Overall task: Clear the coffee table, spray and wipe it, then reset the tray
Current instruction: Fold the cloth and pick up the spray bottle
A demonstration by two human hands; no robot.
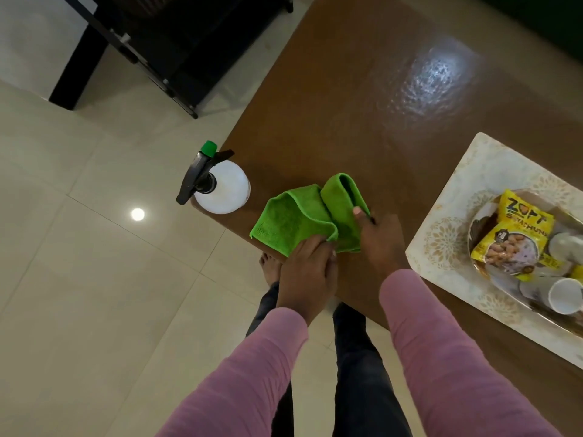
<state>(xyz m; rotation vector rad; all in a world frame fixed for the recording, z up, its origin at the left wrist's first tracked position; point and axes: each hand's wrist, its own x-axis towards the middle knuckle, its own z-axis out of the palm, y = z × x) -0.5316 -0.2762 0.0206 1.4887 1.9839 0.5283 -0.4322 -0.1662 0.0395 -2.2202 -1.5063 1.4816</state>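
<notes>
A green microfibre cloth (303, 216) lies partly folded on the near corner of the brown coffee table (362, 105). My left hand (307, 269) grips its near edge, and my right hand (378, 241) pinches the folded right part with the thumb on top. A white spray bottle (222, 187) with a black trigger and green nozzle stands at the table's left corner, just left of the cloth. A white patterned tray (448, 222) sits on the right of the table, holding a yellow snack packet (512, 231), a white cup (564, 294) and other items.
Dark furniture with a black frame (164, 52) stands beyond the table's far left side. Pale floor tiles (94, 247) spread to the left. My bare foot (269, 268) and trouser legs are right against the table's near edge. A light reflection glares on the tabletop.
</notes>
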